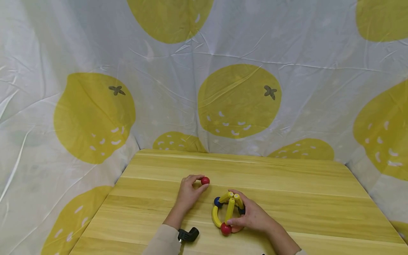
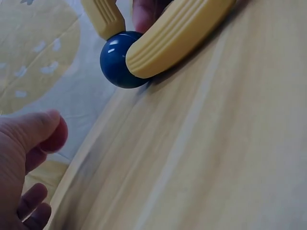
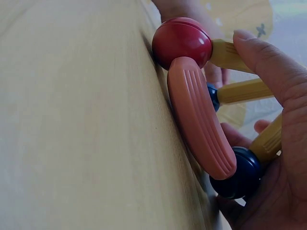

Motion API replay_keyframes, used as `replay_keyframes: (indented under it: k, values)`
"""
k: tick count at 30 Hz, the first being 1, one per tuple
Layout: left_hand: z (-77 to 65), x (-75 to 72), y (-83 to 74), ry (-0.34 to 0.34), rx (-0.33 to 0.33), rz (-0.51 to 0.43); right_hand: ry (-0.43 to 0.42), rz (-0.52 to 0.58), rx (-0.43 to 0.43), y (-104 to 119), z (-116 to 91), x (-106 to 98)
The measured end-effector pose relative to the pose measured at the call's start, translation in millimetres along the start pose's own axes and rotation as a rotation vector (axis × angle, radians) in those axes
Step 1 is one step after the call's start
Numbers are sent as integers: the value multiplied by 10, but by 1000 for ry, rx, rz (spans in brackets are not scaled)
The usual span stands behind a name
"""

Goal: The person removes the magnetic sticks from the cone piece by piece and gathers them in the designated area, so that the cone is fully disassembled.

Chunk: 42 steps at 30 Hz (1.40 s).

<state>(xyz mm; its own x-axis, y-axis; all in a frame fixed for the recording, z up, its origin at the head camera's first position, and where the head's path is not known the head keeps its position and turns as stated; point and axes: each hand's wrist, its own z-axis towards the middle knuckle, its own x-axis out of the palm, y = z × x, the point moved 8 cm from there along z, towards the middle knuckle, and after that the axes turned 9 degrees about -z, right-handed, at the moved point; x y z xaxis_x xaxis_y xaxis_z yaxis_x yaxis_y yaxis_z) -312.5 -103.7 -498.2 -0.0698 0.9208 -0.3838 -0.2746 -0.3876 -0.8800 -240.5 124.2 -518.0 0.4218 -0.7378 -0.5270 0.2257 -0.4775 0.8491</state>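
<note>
My left hand pinches a red ball between thumb and fingertips, above the table and apart from the structure. To its right, my right hand grips a small structure of rods and balls standing on the table. Its base has a curved yellow piece, a curved orange piece, a red ball and two blue balls, one at the left and one by my right fingers. Yellow straight rods lean inward from the balls, their top ends close together.
The wooden table reaches back to a white curtain printed with yellow lemons. A black wrist-camera piece sticks out beside my left sleeve.
</note>
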Motion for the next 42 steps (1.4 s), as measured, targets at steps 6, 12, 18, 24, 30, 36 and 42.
replay_keyframes:
  k: [6, 12, 18, 24, 30, 36, 42]
  values:
    - [0, 8, 79, 22, -34, 37, -4, -17, 6, -5, -1, -13]
    - [-1, 36, 134, 47, -50, 71, 22, 67, 0, -1, -1, 19]
    - [0, 50, 136, 61, -42, 101, 7, 9, 11, -9, 1, 0]
    - [-9, 60, 155, 68, -66, 88, -12, -47, 4, -18, 2, -21]
    - [-9, 61, 155, 68, -57, 91, 5, 6, 4, -25, 3, 1]
    - [-15, 58, 157, 63, -47, 87, 8, 16, 14, -38, 1, 2]
    - [-15, 54, 159, 64, -46, 78, -15, -44, 22, -48, -1, -27]
